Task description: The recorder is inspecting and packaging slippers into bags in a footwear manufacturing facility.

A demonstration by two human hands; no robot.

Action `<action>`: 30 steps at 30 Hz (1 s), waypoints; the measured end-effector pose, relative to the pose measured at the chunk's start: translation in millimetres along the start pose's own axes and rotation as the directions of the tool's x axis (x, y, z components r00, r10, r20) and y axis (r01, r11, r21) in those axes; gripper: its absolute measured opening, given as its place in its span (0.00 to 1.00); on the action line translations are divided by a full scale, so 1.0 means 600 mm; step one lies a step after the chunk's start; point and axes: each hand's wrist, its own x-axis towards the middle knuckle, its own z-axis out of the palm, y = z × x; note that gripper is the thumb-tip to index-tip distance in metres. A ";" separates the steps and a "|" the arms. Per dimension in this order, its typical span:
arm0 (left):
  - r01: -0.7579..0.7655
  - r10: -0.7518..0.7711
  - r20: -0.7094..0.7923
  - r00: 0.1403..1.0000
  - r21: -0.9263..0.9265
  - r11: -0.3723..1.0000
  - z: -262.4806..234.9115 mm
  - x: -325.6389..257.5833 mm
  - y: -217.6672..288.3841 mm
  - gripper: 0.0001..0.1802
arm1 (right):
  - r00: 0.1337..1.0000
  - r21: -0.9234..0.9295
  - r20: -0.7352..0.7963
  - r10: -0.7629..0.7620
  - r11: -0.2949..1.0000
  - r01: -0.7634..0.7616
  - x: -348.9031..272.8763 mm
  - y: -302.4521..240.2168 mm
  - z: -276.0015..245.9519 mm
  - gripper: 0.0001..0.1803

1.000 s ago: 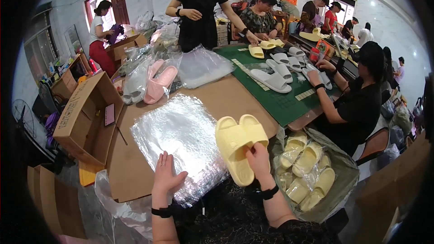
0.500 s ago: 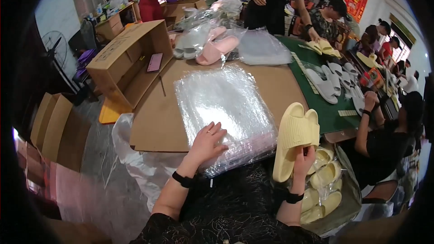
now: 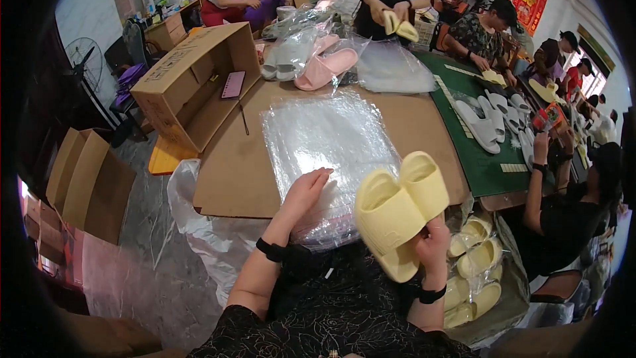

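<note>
A pair of pale yellow slippers (image 3: 391,215) is gripped in my right hand (image 3: 434,242), raised at the near right edge of the table. The pair is tilted, open toes upward, and partly covers the stack of clear plastic bags (image 3: 331,139). My left hand (image 3: 306,192) is at the near left part of that stack, palm turned sideways and fingers stretched together, holding nothing that shows. Whether its fingertips touch the top bag is hard to see. The bags lie flat on a brown cardboard sheet (image 3: 225,179).
An open cardboard box (image 3: 165,73) lies on its side at left. Bagged pink slippers (image 3: 324,69) sit at the back. Right of me, a sack (image 3: 513,272) holds bagged yellow slippers (image 3: 477,258). White slippers (image 3: 480,126) lie on a green mat (image 3: 464,86); several co-workers sit and stand beyond.
My right hand has turned the yellow slippers over and brought them left, over the bags. My left hand has turned on edge. The standing co-worker now lifts yellow slippers in both hands.
</note>
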 end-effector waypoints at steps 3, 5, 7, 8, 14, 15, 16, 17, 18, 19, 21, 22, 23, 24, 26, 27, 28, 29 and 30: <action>0.105 -0.097 0.075 0.992 -0.109 0.988 -0.004 0.011 0.008 0.24 | 0.978 0.142 0.208 -0.018 0.990 -0.013 -0.001 -0.034 0.022 0.21; 0.125 -0.112 0.108 0.988 -0.126 0.984 -0.006 0.013 0.011 0.24 | 0.940 0.006 0.335 -0.066 0.998 0.068 0.001 -0.021 0.031 0.18; 0.120 -0.086 0.159 0.984 -0.214 0.970 -0.008 0.012 0.015 0.25 | 0.929 -0.099 0.364 -0.070 0.989 0.114 0.005 -0.022 0.033 0.13; 0.149 -0.112 0.173 0.979 -0.215 0.965 -0.012 0.008 0.039 0.24 | 0.936 -0.203 0.353 -0.003 0.976 0.080 0.003 -0.003 0.033 0.11; -0.071 0.078 0.141 0.987 -0.057 0.996 -0.014 -0.017 0.075 0.22 | 0.927 -0.306 0.375 0.025 0.947 0.099 0.002 -0.036 0.033 0.12; -0.134 0.132 0.128 0.983 0.011 0.991 -0.013 -0.017 0.075 0.22 | 0.927 -0.307 0.374 0.026 0.947 0.097 -0.002 -0.040 0.040 0.12; -0.083 0.083 0.176 0.981 -0.007 0.997 -0.013 -0.011 0.077 0.23 | 0.909 -0.271 0.415 -0.036 0.949 0.162 -0.008 -0.042 0.046 0.12; -0.084 0.084 0.175 0.981 -0.006 0.996 -0.011 -0.009 0.073 0.23 | 0.885 -0.230 0.455 -0.102 0.946 0.228 -0.011 -0.043 0.050 0.12; -0.066 0.074 0.150 0.986 -0.054 0.996 -0.007 -0.005 0.067 0.23 | 0.866 -0.209 0.483 -0.128 0.944 0.257 -0.015 -0.045 0.051 0.12; -0.050 0.063 0.126 0.990 -0.102 0.994 -0.006 -0.003 0.062 0.23 | 0.866 -0.208 0.483 -0.131 0.943 0.259 -0.016 -0.049 0.051 0.12; 0.069 -0.038 0.192 0.981 -0.156 0.985 -0.006 0.001 0.065 0.23 | 0.840 -0.211 0.523 -0.145 0.933 0.293 -0.017 -0.057 0.047 0.12; 0.190 -0.135 0.261 0.956 -0.200 0.961 -0.007 0.004 0.065 0.23 | 0.836 -0.211 0.527 -0.151 0.930 0.301 -0.016 -0.059 0.042 0.12; 0.190 -0.135 0.259 0.956 -0.200 0.961 -0.008 0.006 0.064 0.23 | 0.835 -0.211 0.528 -0.151 0.930 0.302 -0.013 -0.063 0.037 0.12; 0.262 -0.179 0.303 0.936 -0.262 0.929 -0.009 0.010 0.060 0.23 | 0.858 -0.248 0.504 -0.099 0.935 0.253 -0.008 -0.066 0.032 0.12; 0.334 -0.220 0.345 0.912 -0.319 0.887 -0.008 0.013 0.044 0.23 | 0.907 -0.306 0.420 0.037 0.947 0.103 -0.001 -0.068 0.015 0.12; 0.300 -0.197 0.310 0.930 -0.335 0.893 -0.009 0.015 0.035 0.23 | 0.945 -0.298 0.326 -0.037 0.944 0.140 0.005 -0.048 0.009 0.11; 0.266 -0.174 0.274 0.946 -0.348 0.899 -0.010 0.015 0.026 0.23 | 0.968 -0.334 0.246 -0.044 0.934 0.127 0.006 -0.035 -0.005 0.11; 0.266 -0.173 0.274 0.946 -0.351 0.898 -0.011 0.015 0.030 0.23 | 0.986 -0.372 0.160 -0.049 0.922 0.106 0.011 -0.034 -0.017 0.11; 0.250 -0.175 0.295 0.939 -0.239 0.938 -0.014 0.014 0.035 0.25 | 0.994 -0.408 0.107 -0.031 0.910 0.072 0.016 -0.024 -0.029 0.11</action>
